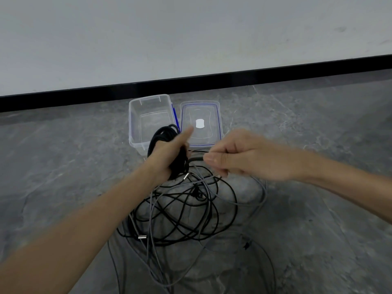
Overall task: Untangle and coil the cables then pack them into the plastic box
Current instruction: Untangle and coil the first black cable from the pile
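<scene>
Left hand (167,160): raised over the floor (63,155), fingers clenched round a black coil (162,134), thumb sticking up. The hand seems to serve as a former. It keeps the finished loops stacked so they cannot spring apart while more cable is fed on. The fingertips are hidden behind the coil.

Plastic box (133,126): on the floor just beyond the left hand, open, nothing visible inside. It sits close, probably so the coil can drop straight in. The coil and hand cover its near right corner.

Below the hands: a loose tangle (182,213) of black and grey cables on the floor, loops crossing many times. A metal plug (141,237) lies at its left edge, and a second one hangs under the coil. I cannot tell how many cables there are. Most of the sorting looks undone.

Lid (212,112): flat on the floor just beside the box on its right, set aside to leave the opening free.

Right hand (252,158): level with the left, fingers grasping a black strand (196,159) that runs across to the coil. The strand looks taut, likely for laying on the next loop. The hand is blurred, so the exact pinch is hard to read.

Grey cable (252,201): arcs out under the right hand, then runs off the bottom edge with its ends out of view. A small dark piece lower right is too small to identify.
</scene>
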